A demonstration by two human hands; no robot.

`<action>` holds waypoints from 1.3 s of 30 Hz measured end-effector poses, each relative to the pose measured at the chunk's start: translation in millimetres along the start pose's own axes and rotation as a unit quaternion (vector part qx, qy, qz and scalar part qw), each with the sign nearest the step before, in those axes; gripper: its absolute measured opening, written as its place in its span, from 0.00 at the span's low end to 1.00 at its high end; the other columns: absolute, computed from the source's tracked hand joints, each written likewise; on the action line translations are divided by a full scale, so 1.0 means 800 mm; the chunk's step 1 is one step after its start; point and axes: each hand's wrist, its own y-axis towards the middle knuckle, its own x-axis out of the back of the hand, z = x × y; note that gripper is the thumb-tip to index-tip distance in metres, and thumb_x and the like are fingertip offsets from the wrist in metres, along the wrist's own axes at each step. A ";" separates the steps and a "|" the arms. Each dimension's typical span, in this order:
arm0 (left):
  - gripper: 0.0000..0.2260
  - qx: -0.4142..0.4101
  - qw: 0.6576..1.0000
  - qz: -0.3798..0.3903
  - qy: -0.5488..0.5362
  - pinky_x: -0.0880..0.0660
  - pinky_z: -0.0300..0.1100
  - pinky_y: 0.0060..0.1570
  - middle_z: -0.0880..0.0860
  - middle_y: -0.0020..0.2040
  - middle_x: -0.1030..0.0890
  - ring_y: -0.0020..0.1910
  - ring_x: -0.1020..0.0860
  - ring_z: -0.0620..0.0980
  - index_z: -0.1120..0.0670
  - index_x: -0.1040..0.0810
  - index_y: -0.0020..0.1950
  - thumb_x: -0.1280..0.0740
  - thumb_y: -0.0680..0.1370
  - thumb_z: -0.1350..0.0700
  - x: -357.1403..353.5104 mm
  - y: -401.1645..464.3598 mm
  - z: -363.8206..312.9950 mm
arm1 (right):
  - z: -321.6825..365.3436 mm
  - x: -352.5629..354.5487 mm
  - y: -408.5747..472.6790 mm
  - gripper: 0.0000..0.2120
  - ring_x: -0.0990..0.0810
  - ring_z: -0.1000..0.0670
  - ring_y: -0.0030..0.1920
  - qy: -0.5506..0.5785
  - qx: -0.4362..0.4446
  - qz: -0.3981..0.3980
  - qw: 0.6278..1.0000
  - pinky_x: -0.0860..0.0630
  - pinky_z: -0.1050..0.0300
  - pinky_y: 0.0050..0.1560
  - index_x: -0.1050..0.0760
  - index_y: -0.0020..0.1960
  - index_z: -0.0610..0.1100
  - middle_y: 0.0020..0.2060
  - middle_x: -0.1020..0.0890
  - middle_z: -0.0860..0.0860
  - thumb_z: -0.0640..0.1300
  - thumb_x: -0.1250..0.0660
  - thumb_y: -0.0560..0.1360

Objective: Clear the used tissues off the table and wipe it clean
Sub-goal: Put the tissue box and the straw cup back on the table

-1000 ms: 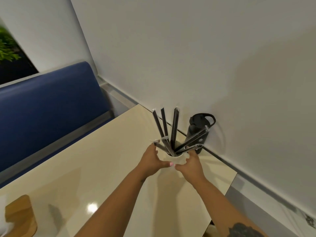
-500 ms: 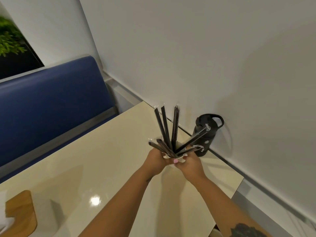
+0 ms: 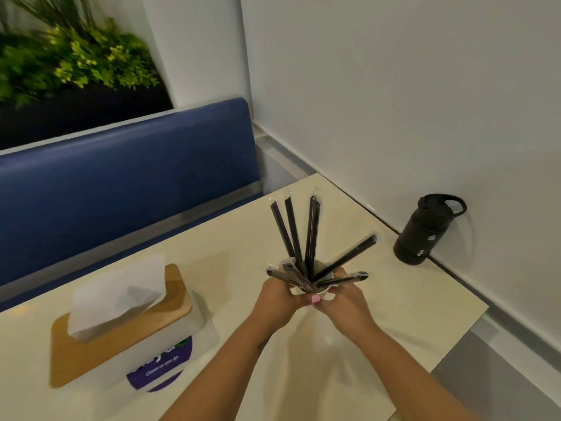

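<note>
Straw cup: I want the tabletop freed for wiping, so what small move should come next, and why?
Probably set the cup down beside the bottle by the wall. Both hands, left and right, grip it above the table, so neither can wipe.

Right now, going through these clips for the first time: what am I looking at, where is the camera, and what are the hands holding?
There is no machine here: a person wears a wide-angle camera on the head, looking down at their own arms. The left hand and right hand together grip a white cup filled with wrapped black straws. Below is a cream table. On it, a tissue box with a wooden lid sits to the left, and a black bottle stands by the wall. No used tissues show.
</note>
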 end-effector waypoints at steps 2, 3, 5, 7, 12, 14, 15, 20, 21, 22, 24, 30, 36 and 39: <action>0.20 0.009 1.000 -0.023 -0.007 0.23 0.43 0.53 0.43 0.52 0.18 0.51 0.21 0.39 0.48 0.21 0.57 0.23 0.67 0.53 0.029 -0.037 0.009 | 0.013 -0.034 -0.021 0.23 0.22 0.57 0.51 -0.005 0.009 0.031 0.999 0.29 0.69 0.42 0.30 0.52 0.67 0.49 0.20 0.60 0.43 0.27 0.68; 0.20 0.015 0.999 -0.034 -0.012 0.23 0.42 0.53 0.42 0.51 0.18 0.51 0.21 0.38 0.48 0.21 0.57 0.23 0.67 0.53 0.044 -0.055 0.013 | 0.020 -0.051 -0.032 0.24 0.22 0.58 0.51 -0.006 0.014 0.045 0.999 0.29 0.70 0.41 0.31 0.53 0.67 0.50 0.20 0.60 0.43 0.28 0.68; 0.21 0.031 0.998 -0.058 -0.020 0.24 0.37 0.52 0.40 0.50 0.19 0.51 0.22 0.36 0.48 0.22 0.58 0.22 0.67 0.55 0.071 -0.091 0.022 | 0.030 -0.085 -0.052 0.26 0.22 0.60 0.51 -0.003 0.025 0.073 0.997 0.30 0.74 0.40 0.32 0.53 0.69 0.50 0.21 0.61 0.41 0.28 0.69; 0.20 0.042 0.996 -0.079 -0.017 0.25 0.35 0.50 0.39 0.49 0.19 0.50 0.22 0.35 0.48 0.22 0.57 0.22 0.67 0.54 0.094 -0.125 0.031 | 0.039 -0.114 -0.071 0.27 0.23 0.64 0.51 -0.005 0.042 0.093 0.995 0.30 0.77 0.40 0.32 0.53 0.70 0.50 0.21 0.64 0.40 0.28 0.68; 0.16 0.056 0.990 -0.131 -0.005 0.23 0.44 0.53 0.41 0.50 0.18 0.52 0.21 0.39 0.42 0.20 0.52 0.23 0.66 0.52 0.150 -0.207 0.057 | 0.053 -0.187 -0.116 0.25 0.23 0.66 0.53 0.016 0.075 0.136 0.988 0.28 0.74 0.44 0.27 0.55 0.66 0.51 0.19 0.63 0.40 0.27 0.68; 0.15 0.070 0.986 -0.154 -0.002 0.22 0.47 0.53 0.42 0.50 0.17 0.51 0.21 0.41 0.38 0.20 0.49 0.22 0.66 0.52 0.169 -0.237 0.067 | 0.058 -0.218 -0.131 0.25 0.23 0.65 0.54 0.017 0.084 0.162 0.983 0.27 0.72 0.46 0.26 0.57 0.64 0.52 0.19 0.63 0.41 0.27 0.68; 0.15 0.078 0.983 -0.166 -0.003 0.22 0.48 0.53 0.42 0.49 0.17 0.51 0.20 0.41 0.39 0.20 0.48 0.22 0.66 0.52 0.179 -0.251 0.071 | 0.061 -0.232 -0.138 0.25 0.22 0.64 0.54 0.015 0.091 0.174 0.980 0.27 0.71 0.47 0.26 0.57 0.64 0.52 0.19 0.63 0.41 0.27 0.68; 0.16 0.100 0.971 -0.217 0.003 0.23 0.45 0.53 0.40 0.49 0.18 0.51 0.21 0.39 0.42 0.19 0.50 0.21 0.65 0.53 0.214 -0.300 0.095 | 0.071 -0.292 -0.157 0.24 0.22 0.61 0.53 -0.014 0.118 0.215 0.969 0.24 0.62 0.52 0.27 0.61 0.61 0.53 0.20 0.63 0.48 0.27 0.67; 0.16 0.108 0.969 -0.224 0.002 0.23 0.47 0.53 0.41 0.49 0.17 0.51 0.20 0.41 0.43 0.19 0.50 0.21 0.65 0.52 0.220 -0.307 0.102 | 0.073 -0.302 -0.159 0.24 0.22 0.61 0.53 -0.019 0.124 0.223 0.967 0.24 0.61 0.53 0.27 0.61 0.61 0.53 0.20 0.64 0.49 0.28 0.67; 0.16 0.118 0.966 -0.229 0.002 0.23 0.49 0.53 0.43 0.49 0.17 0.51 0.20 0.42 0.45 0.19 0.51 0.22 0.65 0.52 0.224 -0.313 0.108 | 0.075 -0.310 -0.161 0.24 0.22 0.60 0.53 -0.023 0.129 0.230 0.964 0.24 0.61 0.53 0.27 0.61 0.61 0.53 0.20 0.64 0.49 0.28 0.67; 0.18 0.130 0.962 -0.239 -0.001 0.23 0.50 0.53 0.44 0.49 0.17 0.51 0.20 0.42 0.48 0.19 0.53 0.22 0.65 0.51 0.233 -0.322 0.117 | 0.078 -0.325 -0.163 0.23 0.22 0.58 0.54 -0.032 0.132 0.242 0.961 0.24 0.59 0.54 0.27 0.61 0.60 0.54 0.20 0.62 0.50 0.29 0.66; 0.21 0.134 0.958 -0.254 -0.022 0.23 0.49 0.54 0.46 0.51 0.17 0.53 0.20 0.45 0.52 0.21 0.57 0.22 0.66 0.58 0.247 -0.328 0.127 | 0.079 -0.353 -0.157 0.25 0.21 0.54 0.57 -0.046 0.127 0.260 0.956 0.23 0.57 0.56 0.29 0.61 0.56 0.55 0.20 0.57 0.49 0.29 0.65; 0.25 0.148 0.955 -0.255 -0.043 0.23 0.49 0.54 0.48 0.52 0.18 0.52 0.20 0.45 0.54 0.21 0.57 0.23 0.63 0.47 0.246 -0.325 0.137 | 0.072 -0.359 -0.150 0.27 0.22 0.55 0.56 -0.047 0.099 0.268 0.957 0.24 0.61 0.56 0.29 0.63 0.51 0.55 0.19 0.56 0.47 0.28 0.66; 0.24 0.151 0.953 -0.260 -0.046 0.22 0.47 0.53 0.48 0.51 0.18 0.52 0.20 0.45 0.54 0.21 0.56 0.22 0.64 0.49 0.243 -0.323 0.138 | 0.068 -0.358 -0.150 0.27 0.22 0.56 0.56 -0.042 0.083 0.264 0.960 0.25 0.60 0.57 0.29 0.63 0.50 0.55 0.20 0.56 0.49 0.28 0.66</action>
